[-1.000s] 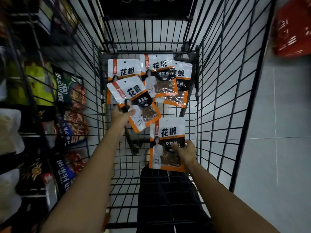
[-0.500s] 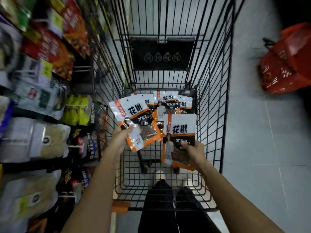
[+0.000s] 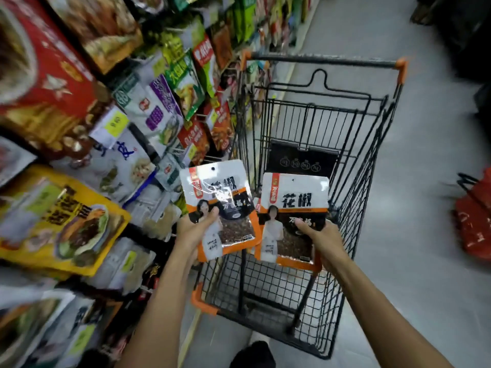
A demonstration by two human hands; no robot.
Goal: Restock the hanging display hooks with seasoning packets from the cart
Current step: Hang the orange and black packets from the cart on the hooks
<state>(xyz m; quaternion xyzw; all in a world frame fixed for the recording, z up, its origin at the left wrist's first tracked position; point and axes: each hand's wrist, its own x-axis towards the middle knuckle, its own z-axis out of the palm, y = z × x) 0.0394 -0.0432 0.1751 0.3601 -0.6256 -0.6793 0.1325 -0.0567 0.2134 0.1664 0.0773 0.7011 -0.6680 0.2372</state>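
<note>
The hanging display [image 3: 114,155] is filling the whole left side of the view, crowded with overlapping bags on pegs, though blur is hiding which hook is waiting for stock. The wire cart [image 3: 372,155] is standing just beside it in the aisle, and a red basket [image 3: 475,221] is sitting on the floor well to the right. Above the cart's near end the person is holding up two seasoning packets, face on and upright. The left packet [image 3: 220,208] is tilting slightly toward the display, and the right packet [image 3: 292,216] is hanging over the basket. The left hand [image 3: 194,231] is pinching its packet at the lower left, thumb curled over the front and fingers hidden behind. The right hand [image 3: 325,241] is clamping the other packet at its lower right in the same way. Both are looking light and flat, with glossy, probably slippery film that is flexing and catching glare, and loose peppercorns are settling in the clear window. Gripping low is probably leaving the limp top free, so pinching nearer the sealed header should be steadying each small hang hole [image 3: 213,168] for the peg.
</note>
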